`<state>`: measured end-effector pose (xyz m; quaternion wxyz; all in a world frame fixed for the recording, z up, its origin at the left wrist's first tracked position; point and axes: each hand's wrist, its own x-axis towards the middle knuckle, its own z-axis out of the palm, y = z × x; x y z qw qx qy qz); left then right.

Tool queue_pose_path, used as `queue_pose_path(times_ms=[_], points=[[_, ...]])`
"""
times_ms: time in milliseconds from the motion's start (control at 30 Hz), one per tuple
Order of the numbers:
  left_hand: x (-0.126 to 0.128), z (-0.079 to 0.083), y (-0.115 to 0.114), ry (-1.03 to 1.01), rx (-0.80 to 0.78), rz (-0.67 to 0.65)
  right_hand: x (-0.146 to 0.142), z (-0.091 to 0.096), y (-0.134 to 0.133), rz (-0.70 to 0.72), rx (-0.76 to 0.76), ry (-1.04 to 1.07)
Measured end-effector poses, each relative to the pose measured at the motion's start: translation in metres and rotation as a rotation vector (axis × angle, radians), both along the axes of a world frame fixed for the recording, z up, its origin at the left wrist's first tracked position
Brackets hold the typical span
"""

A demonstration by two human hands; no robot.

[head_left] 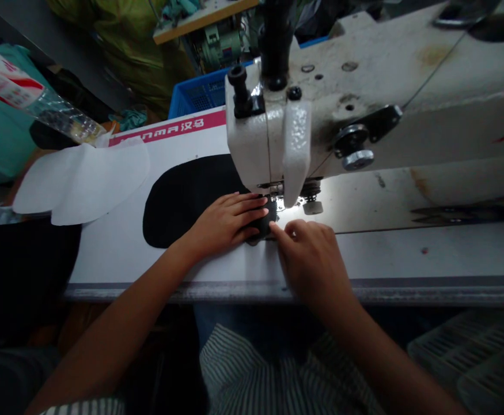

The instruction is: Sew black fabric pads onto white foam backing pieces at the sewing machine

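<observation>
A black fabric piece (182, 199) with a rounded end lies on the white sewing table, its right end under the sewing machine's head (252, 144). My left hand (230, 222) rests flat on this fabric, fingers stretched toward the lit needle area (277, 202). Close by on the right, my right hand (310, 253) is closed, its fingers curled and a fingertip at the fabric's right edge. What lies inside its curled fingers is hidden. The needle tip is too small to make out clearly.
White lobed sheets (87, 178) lie on the table's left, beside a clear plastic bag (40, 95). More black material (22, 271) hangs at the left edge. Dark scissors or snips (459, 214) lie right of the needle. Behind stands a blue crate (195, 95).
</observation>
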<state>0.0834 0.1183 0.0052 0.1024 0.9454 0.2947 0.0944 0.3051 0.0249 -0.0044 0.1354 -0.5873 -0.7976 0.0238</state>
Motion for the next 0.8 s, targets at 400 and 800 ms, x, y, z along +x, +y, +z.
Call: queue_pose_path(times_ms=[400, 800], points=[[0.029, 0.009, 0.001, 0.113, 0.077, 0.306, 0.001, 0.003, 0.028, -0.069, 0.004, -0.017], [0.025, 0.018, 0.000, 0.140, 0.087, 0.224, 0.006, -0.007, 0.022, -0.063, 0.041, 0.070]])
